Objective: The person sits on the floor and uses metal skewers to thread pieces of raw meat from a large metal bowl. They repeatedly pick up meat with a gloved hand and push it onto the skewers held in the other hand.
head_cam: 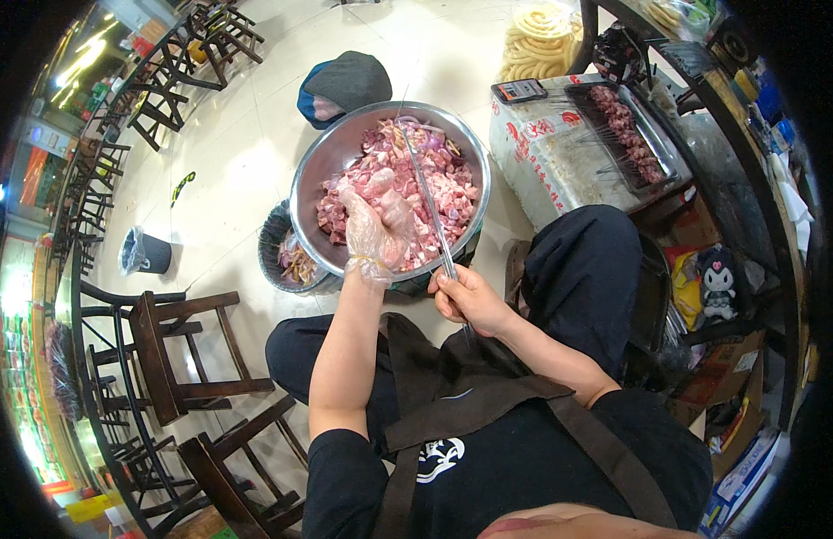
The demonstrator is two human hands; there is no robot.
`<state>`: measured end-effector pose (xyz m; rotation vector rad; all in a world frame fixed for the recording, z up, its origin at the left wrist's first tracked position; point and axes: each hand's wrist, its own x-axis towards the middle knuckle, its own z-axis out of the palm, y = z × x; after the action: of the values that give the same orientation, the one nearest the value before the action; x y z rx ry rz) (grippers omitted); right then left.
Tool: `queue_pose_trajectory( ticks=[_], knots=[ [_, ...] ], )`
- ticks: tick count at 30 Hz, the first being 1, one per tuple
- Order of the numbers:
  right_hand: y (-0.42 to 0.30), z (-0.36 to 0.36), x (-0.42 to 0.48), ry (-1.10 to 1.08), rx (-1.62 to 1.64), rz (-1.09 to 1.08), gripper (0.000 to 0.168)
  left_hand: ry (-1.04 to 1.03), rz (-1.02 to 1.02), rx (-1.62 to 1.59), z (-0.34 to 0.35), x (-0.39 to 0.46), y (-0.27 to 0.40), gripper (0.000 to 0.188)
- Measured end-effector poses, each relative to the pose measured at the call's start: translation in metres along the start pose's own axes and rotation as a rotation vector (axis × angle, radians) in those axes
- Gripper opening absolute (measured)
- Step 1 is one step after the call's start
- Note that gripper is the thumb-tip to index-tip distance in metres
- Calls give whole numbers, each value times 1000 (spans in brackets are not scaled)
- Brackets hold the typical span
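Observation:
A wide steel bowl (307, 229) full of cut raw meat (450, 192) with purple onion pieces stands before me. My left hand (379, 219), in a clear plastic glove with a band at the wrist, lies on the meat inside the bowl; whether its fingers pinch a piece is unclear. My right hand (467, 296) is bare and closed around the lower ends of several thin metal skewers (426, 188), which slant up over the bowl. To the right, a metal tray (625, 145) holds skewered meat (625, 128) on a covered box, with more skewers projecting from its left side.
A lined basket (275, 259) with scraps sits under the bowl's left side. Beyond the bowl is a cloth-covered stool (349, 84). A phone (519, 90) lies on the box (531, 145). Wooden stools (160, 357) and a small bin (147, 252) stand left; shelving (787, 269) curves along the right.

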<state>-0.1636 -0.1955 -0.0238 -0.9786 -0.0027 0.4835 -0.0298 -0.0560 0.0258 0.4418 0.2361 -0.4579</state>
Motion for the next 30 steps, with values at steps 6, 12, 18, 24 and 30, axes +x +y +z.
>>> queue_pose_trajectory(
  ticks=[6, 12, 18, 24, 30],
  knots=[
    [-1, 0, 2, -19, -62, 63, 23, -192, 205, 122, -26, 6, 6, 55],
    [-13, 4, -2, 25, -90, 157, 31, 140, 233, 160, -12, 12, 2, 50],
    [-3, -12, -2, 6, -13, 220, 25, 48, 334, 212, 5, 3, -4, 32],
    [3, -12, -2, 172, -209, 155, 30, -5, 512, 1096, -20, 18, 17, 8],
    [6, -18, -1, 258, -627, 65, 37, 80, 390, 1018, -5, 11, 12, 9]
  ],
)
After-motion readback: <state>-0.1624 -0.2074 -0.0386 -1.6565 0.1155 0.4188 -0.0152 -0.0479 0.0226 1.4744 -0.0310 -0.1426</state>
